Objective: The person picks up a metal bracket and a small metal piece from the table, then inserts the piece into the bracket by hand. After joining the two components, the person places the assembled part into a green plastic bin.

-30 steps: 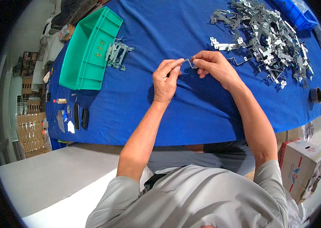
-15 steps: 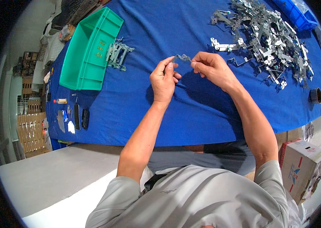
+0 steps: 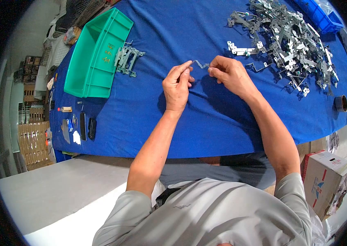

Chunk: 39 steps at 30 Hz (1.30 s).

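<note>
At a blue-draped desk, left hand and right hand, fingers pinched nearly closed, hold opposite ends of a bracket just turned between them, handling apparently unfinished.

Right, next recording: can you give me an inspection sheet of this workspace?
Surface: blue cloth, creased in places.
Job's things: bent metal part between the hands; large heap of metal parts toward the far right; small cluster of metal parts beside the green bin.
Clutter: small bottle and two dark objects at the left; dark cup at the right.
Grips: left hand at one end of the bent part, its hold unclear; right hand pinching the other end.
Cables: nothing seen.
Surroundings: blue bin at the far right; printed carton below the surface's right side.
</note>
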### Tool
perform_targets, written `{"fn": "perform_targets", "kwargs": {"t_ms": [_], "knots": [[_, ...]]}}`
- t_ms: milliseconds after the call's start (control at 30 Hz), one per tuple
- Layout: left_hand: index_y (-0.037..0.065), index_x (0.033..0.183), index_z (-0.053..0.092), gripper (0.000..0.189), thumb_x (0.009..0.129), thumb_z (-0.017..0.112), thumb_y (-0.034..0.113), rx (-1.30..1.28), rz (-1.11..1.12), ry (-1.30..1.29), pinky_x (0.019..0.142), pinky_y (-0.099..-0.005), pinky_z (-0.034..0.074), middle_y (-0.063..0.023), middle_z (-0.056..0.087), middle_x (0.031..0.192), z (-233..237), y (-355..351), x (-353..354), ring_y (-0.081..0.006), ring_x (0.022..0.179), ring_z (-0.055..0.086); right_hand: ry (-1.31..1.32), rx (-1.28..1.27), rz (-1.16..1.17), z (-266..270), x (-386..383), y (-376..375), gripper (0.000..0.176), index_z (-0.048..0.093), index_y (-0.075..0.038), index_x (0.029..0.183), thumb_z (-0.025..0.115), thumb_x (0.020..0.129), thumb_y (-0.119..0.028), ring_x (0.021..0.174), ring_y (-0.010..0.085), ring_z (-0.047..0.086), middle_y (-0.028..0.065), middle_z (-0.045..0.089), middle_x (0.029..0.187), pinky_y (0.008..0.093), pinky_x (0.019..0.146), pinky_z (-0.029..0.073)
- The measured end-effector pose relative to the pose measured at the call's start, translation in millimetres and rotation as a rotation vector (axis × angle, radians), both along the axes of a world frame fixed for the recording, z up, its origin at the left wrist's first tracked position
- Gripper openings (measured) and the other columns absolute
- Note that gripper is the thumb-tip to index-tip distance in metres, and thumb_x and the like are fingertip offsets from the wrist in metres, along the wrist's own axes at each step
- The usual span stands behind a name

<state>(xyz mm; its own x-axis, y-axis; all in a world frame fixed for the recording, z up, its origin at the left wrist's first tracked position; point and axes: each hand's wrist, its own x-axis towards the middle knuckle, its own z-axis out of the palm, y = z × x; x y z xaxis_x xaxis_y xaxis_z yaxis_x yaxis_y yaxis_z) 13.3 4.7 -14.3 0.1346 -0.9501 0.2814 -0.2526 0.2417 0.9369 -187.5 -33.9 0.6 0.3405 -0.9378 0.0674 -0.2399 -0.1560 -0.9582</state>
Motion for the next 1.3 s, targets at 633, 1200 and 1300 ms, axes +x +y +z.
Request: {"fn": "perform_targets", "kwargs": {"t_ms": [633,1200,1300], "knots": [[0.003,0.115,0.074,0.021,0.099,0.061,0.005,-0.055,-0.143,-0.13,0.066,-0.0225,0.052,-0.0071,0.07,0.105,5,2,-1,-0.0111,0.081,0.067,-0.184,0.3,0.058,4,-6,-6,0.018,0.069,-0.005,0.1,0.066,0.1,-0.023,0.068,0.0048,0.055,-0.0026,0.063,0.081,0.0218,0.056,0.044],[0.0,0.122,0.065,0.023,0.105,0.055,0.011,0.141,0.053,0.105,0.053,-0.0218,0.052,-0.0095,0.071,0.096,2,2,-4,-0.0124,0.066,0.068,-0.081,0.219,0.089,10,-2,1,0.023,0.071,-0.005,0.097,0.063,0.101,-0.026,0.066,0.0053,0.058,-0.0006,0.068,0.08,0.0223,0.054,0.045],[0.0,0.122,0.066,0.023,0.104,0.055,0.009,0.137,0.042,0.115,0.054,-0.022,0.052,-0.0097,0.071,0.097,0,2,-3,-0.0122,0.066,0.068,-0.063,0.221,0.093,12,-2,2,0.022,0.07,-0.005,0.097,0.063,0.101,-0.025,0.066,0.0047,0.057,-0.0012,0.067,0.08,0.0214,0.054,0.044]]}}
